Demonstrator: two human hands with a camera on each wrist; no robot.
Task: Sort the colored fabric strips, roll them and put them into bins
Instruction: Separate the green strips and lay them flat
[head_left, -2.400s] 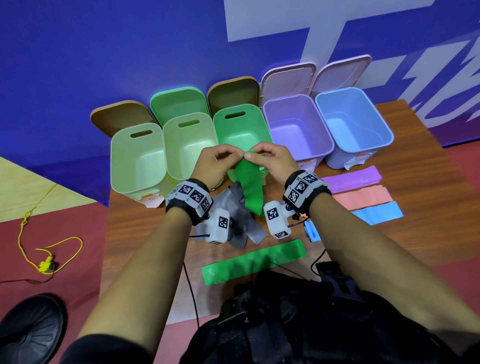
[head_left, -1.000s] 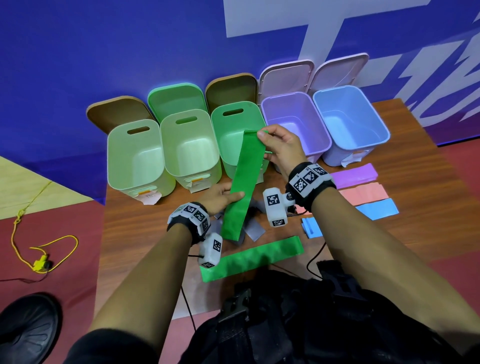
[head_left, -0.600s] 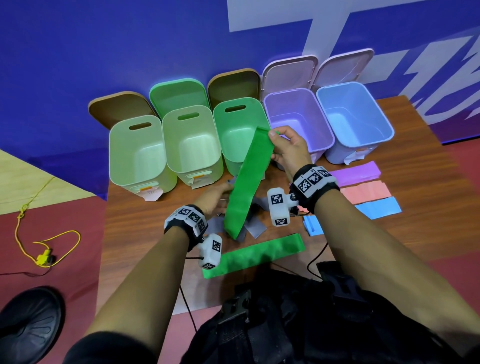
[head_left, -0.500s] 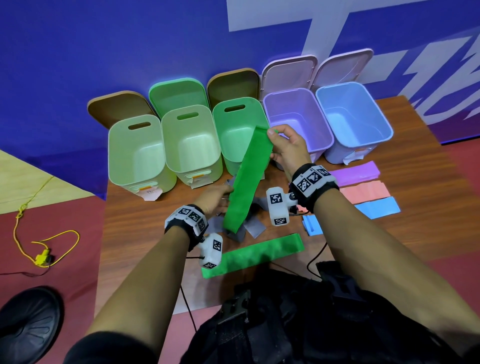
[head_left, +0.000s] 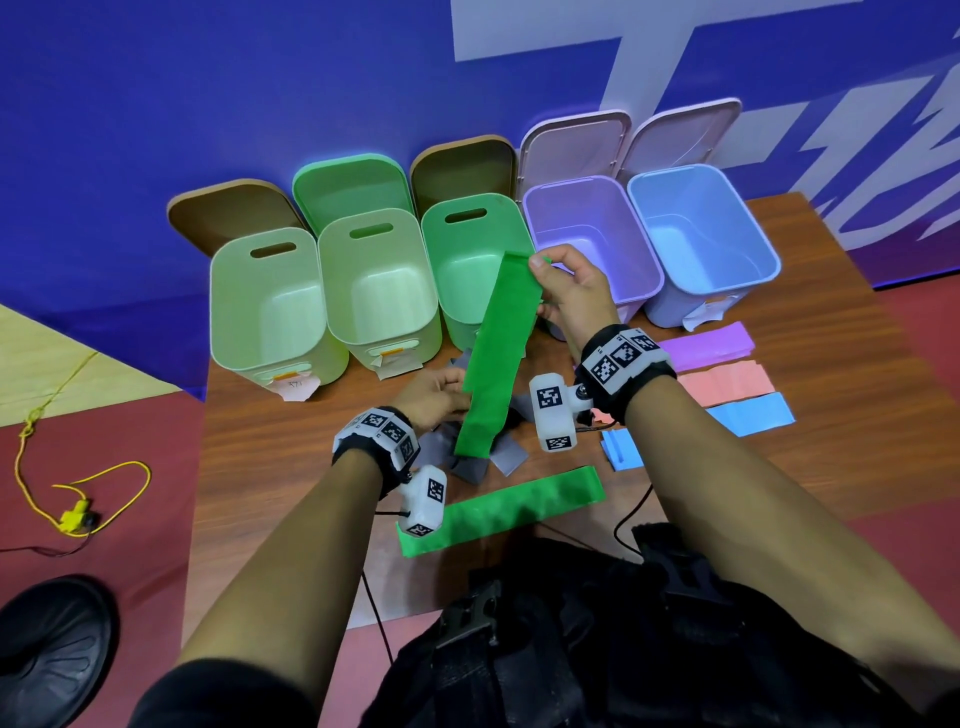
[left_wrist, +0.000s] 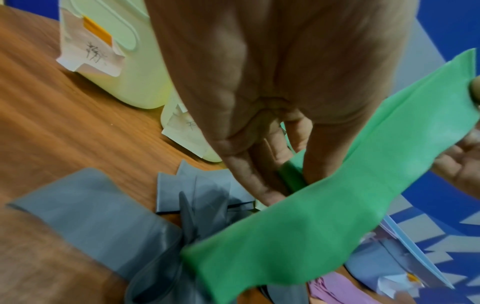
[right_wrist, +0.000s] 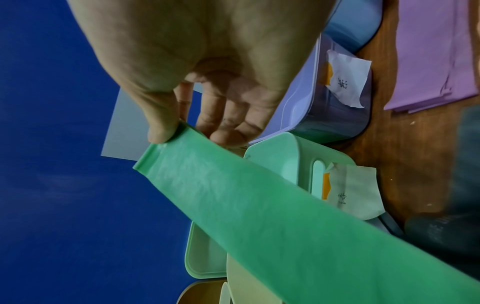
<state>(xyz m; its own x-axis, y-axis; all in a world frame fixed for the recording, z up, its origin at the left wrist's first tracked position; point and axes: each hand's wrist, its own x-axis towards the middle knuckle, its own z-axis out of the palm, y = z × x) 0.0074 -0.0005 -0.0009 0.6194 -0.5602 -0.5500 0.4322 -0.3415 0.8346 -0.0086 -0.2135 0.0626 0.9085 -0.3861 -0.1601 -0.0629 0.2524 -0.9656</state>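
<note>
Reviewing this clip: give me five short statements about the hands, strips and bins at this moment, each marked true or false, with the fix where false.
1. The right hand pinches the top end of a green strip. True.
2. The left hand holds a purple strip. False: it grips the same green strip lower down; the purple strip lies on the table.
3. A second green strip lies flat on the table, near the person. True.
4. The blue bin already holds rolled strips. False: no strips show inside it.
5. Grey strips lie in a heap under the held strip. True.
</note>
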